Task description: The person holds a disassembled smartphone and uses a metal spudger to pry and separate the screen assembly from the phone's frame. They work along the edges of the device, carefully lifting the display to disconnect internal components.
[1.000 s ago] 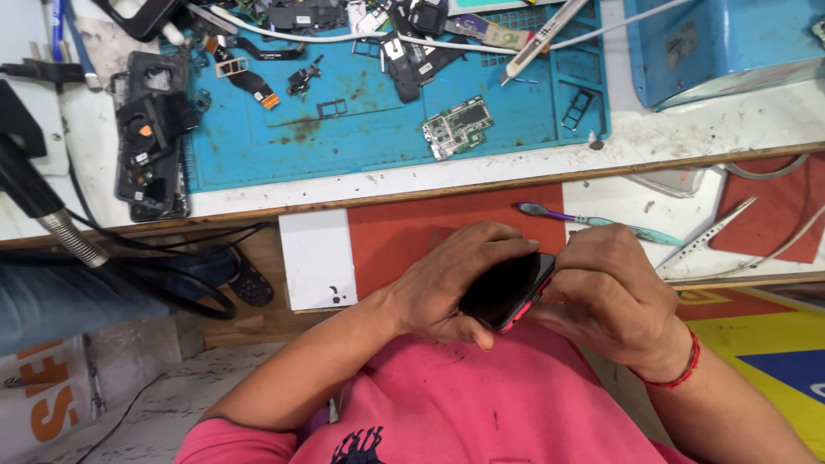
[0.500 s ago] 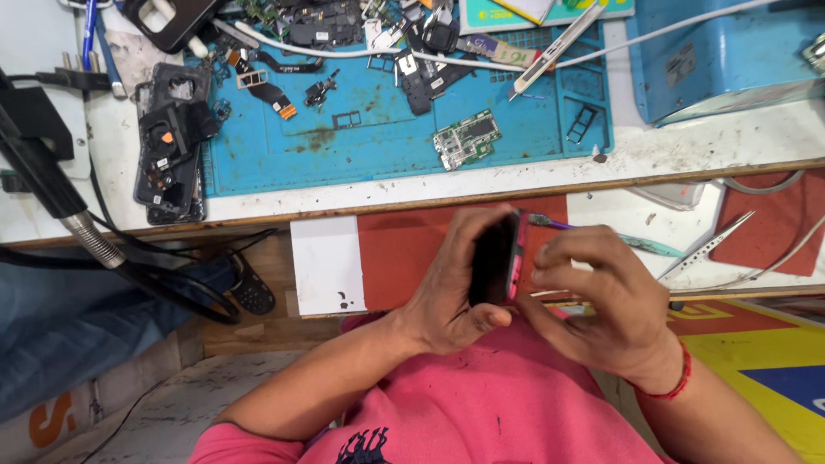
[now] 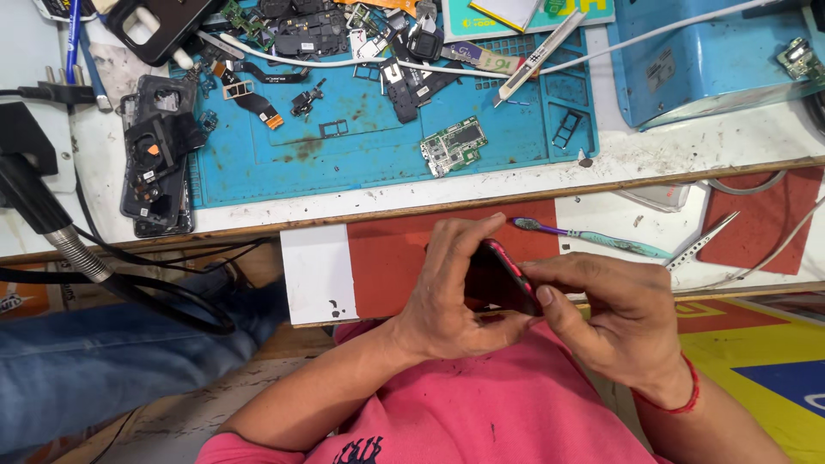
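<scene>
Both hands meet close to the chest, below the front edge of the surface [image 3: 687, 146]. Left hand [image 3: 447, 296] wraps around the dark phone with red rim [image 3: 507, 279], fingers curled over its far side, thumb beneath. Right hand [image 3: 614, 318] closes on the phone's near edge, thumb pressed at the corner; a red thread bracelet [image 3: 679, 399] sits on that wrist. Phone is tilted, held in the air over a red and white panel [image 3: 378, 258], well apart from the blue work mat [image 3: 369, 155].

Edges and room: the mat's front half is mostly bare apart from a small green circuit board [image 3: 453, 144]; its back edge is crowded with black parts and cables. A toothbrush [image 3: 593, 238] and tweezers [image 3: 705, 241] lie just right of the hands on the lower shelf. A blue machine housing [image 3: 713, 51] blocks the right rear corner. A disassembled phone frame [image 3: 155, 163] lies at the mat's left edge.

Versus half a second ago: the phone then stood more upright between the hands; now it is laid over flatter, and the right thumb has moved onto its corner.
</scene>
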